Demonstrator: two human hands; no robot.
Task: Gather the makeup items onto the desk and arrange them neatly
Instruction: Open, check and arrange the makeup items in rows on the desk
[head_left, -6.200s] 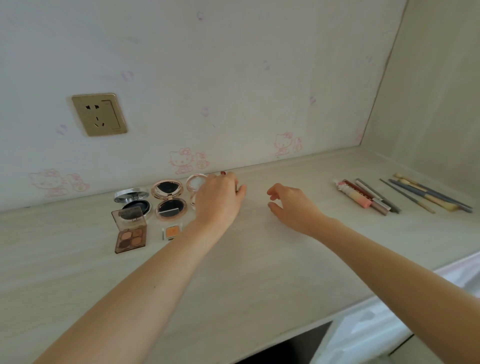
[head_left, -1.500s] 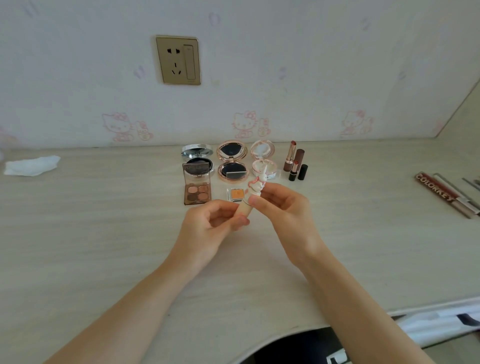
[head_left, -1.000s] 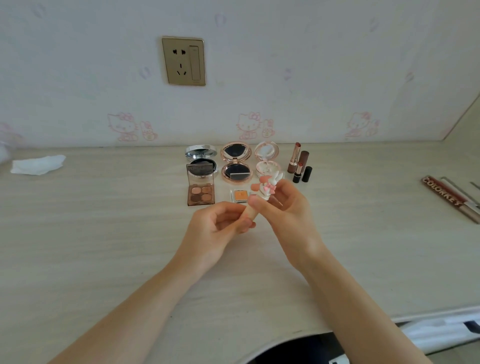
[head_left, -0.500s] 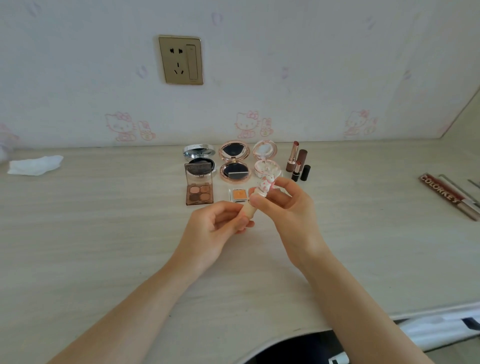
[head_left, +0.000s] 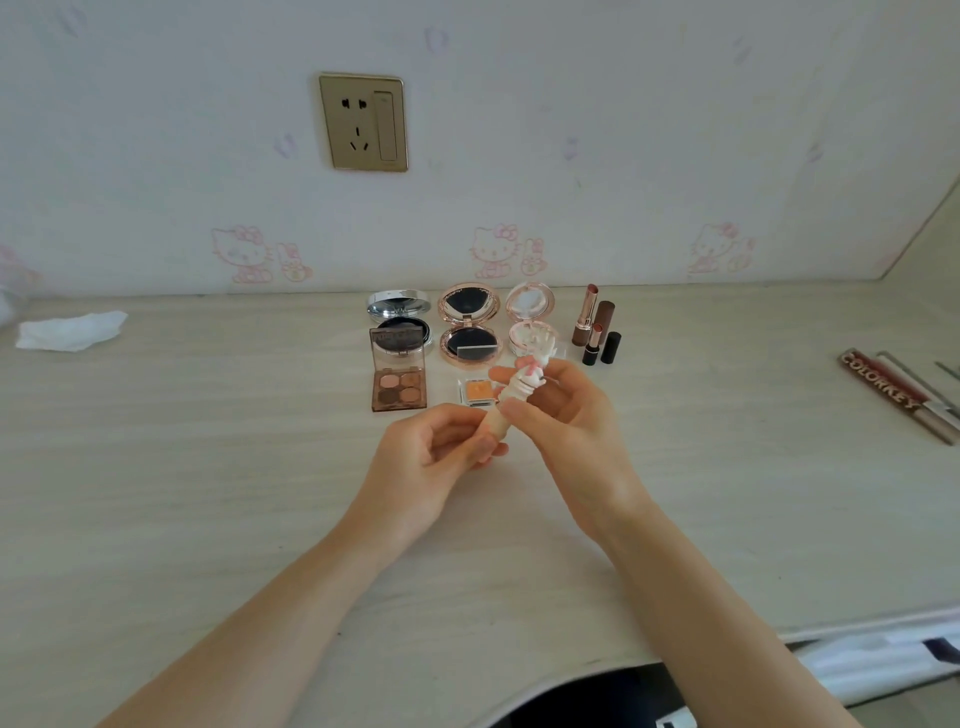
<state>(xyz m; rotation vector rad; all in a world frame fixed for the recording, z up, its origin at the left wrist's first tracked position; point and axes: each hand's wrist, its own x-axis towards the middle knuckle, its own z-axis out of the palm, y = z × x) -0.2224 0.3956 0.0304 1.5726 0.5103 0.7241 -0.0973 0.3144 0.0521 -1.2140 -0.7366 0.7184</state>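
Both my hands hold one small pale lip tube (head_left: 497, 422) with a white-and-pink figurine cap (head_left: 527, 378) above the desk (head_left: 208, 493). My left hand (head_left: 426, 457) grips the tube's lower end. My right hand (head_left: 566, 421) pinches the cap end. Behind them stand a silver compact (head_left: 399, 312), a rose-gold compact (head_left: 469, 327), a pink compact (head_left: 530, 318), an open brown eyeshadow palette (head_left: 399, 382), a small orange pan (head_left: 475, 391) and two open lipsticks with their caps (head_left: 595, 332).
A dark red box marked COLORKEY (head_left: 883, 387) and thin sticks (head_left: 930, 400) lie at the right edge. A crumpled white tissue (head_left: 70, 331) lies at the far left. A gold wall socket (head_left: 363, 122) sits above. The desk's front edge curves in near my body.
Six seconds ago my hands were at the compacts with no lipsticks standing there. In the last second and a half both hands have held the tube, its cap end shifting slightly.
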